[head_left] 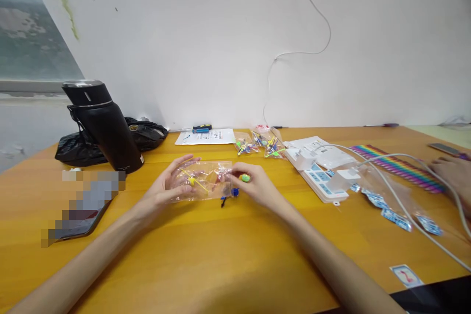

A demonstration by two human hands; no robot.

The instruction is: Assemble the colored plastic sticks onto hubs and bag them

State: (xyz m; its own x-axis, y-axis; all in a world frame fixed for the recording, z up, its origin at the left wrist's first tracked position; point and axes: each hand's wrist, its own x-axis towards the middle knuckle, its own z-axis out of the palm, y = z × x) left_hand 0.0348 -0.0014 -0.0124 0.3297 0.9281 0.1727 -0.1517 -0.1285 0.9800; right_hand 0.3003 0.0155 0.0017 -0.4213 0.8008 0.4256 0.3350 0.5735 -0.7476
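Over the middle of the table, a clear plastic bag (215,191) lies lengthwise between my hands. My left hand (171,184) grips its left end, thumb below and fingers above. Inside shows a thin yellow stick with a small yellow part (192,181); reddish bits are blurred near the right end. My right hand (253,186) is closed at the bag's right end, fingertips touching the plastic. A small green-and-yellow plastic piece (245,177) sits between its thumb and fingers. Just below, a small dark blue part (234,192) rests on the table.
Left are a black bottle (106,127), a black plastic bag (150,135) and a pixelated phone (86,211). Behind lie filled bags (270,142), a white packet (206,136) and a screwdriver (201,129). Rightward are a power strip (324,186), cables, coloured sticks (399,167) and another person's hand (452,176).
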